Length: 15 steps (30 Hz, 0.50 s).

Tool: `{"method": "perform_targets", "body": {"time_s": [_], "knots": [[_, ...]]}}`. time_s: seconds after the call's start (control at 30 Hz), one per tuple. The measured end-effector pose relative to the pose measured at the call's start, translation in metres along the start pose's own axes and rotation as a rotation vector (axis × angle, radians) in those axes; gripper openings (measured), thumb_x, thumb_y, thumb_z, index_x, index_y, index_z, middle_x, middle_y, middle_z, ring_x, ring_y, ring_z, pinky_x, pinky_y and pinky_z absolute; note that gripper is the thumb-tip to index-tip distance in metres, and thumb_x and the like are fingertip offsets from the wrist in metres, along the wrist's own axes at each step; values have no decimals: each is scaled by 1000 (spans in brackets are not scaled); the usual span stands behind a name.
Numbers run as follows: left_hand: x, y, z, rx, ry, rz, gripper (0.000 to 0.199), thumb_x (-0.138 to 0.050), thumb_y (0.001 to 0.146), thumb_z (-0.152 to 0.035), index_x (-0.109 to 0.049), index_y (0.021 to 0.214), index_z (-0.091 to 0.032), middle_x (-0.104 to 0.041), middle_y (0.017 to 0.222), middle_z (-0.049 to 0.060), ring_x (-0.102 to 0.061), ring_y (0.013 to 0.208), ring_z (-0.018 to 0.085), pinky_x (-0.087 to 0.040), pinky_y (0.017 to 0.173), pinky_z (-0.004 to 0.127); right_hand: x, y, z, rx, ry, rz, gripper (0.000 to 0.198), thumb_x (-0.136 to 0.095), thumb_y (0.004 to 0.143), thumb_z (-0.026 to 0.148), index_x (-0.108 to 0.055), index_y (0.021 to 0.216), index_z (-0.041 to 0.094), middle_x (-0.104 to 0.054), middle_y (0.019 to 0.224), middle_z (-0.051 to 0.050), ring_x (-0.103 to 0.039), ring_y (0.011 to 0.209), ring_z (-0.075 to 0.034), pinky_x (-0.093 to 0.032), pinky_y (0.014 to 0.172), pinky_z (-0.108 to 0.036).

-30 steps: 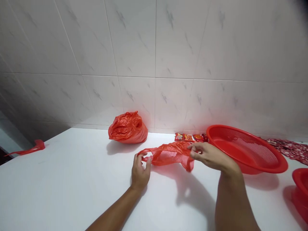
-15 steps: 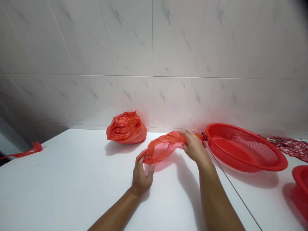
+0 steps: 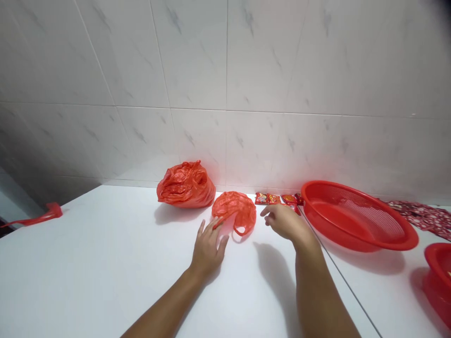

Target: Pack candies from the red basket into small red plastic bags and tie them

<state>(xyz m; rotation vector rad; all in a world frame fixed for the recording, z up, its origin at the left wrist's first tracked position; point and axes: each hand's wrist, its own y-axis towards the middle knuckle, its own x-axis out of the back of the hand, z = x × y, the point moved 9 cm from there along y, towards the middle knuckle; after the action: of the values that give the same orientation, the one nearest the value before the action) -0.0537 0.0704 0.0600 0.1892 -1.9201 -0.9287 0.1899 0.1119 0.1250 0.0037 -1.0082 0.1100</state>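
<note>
A thin red plastic bag (image 3: 235, 209) lies loosely crumpled on the white table, with one handle loop toward me. My left hand (image 3: 207, 248) rests at the bag's near left edge, its fingers spread and the fingertips touching the plastic. To the right of the bag, my right hand (image 3: 283, 220) hovers over the table with nothing in it, the index finger reaching out and the others partly bent. Just beyond that hand lie several small red snack packets (image 3: 274, 199), some partly hidden by it. A fuller, bunched red plastic bag (image 3: 186, 185) sits behind my left hand.
On the right stands a large red plastic colander (image 3: 359, 241), beyond a seam in the tabletop. Part of another red container (image 3: 439, 277) shows at the right edge, below a red patterned cloth (image 3: 423, 217). A red strip (image 3: 44, 216) hangs over the left edge. A tiled wall (image 3: 225, 141) rises behind.
The thin red bag, stretched between both hands before, now lies on the table. My right hand has let it go and lowered slightly; the small packets behind it now show.
</note>
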Motion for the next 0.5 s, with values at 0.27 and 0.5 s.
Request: {"method": "perform_targets", "body": {"time_s": [0.27,0.5], "knots": [[10,-13,-3,-22,-203,-138,45,-50,105,-33,-50,148,-19,-71,134,17,-71,121,32,-62,99,48,-27,2,44,220,137,90,30,-51,99,18,-78,113,22,-80,105,-5,-75,90,-20,-51,73,-26],[12,-31,7,26,-346,-217,55,-44,103,-56,-49,146,-21,-74,125,17,-72,115,37,-60,101,58,-82,17,79,354,80,42,33,-56,96,15,-77,121,17,-76,125,-7,-70,115,-21,-50,96,-24]]}}
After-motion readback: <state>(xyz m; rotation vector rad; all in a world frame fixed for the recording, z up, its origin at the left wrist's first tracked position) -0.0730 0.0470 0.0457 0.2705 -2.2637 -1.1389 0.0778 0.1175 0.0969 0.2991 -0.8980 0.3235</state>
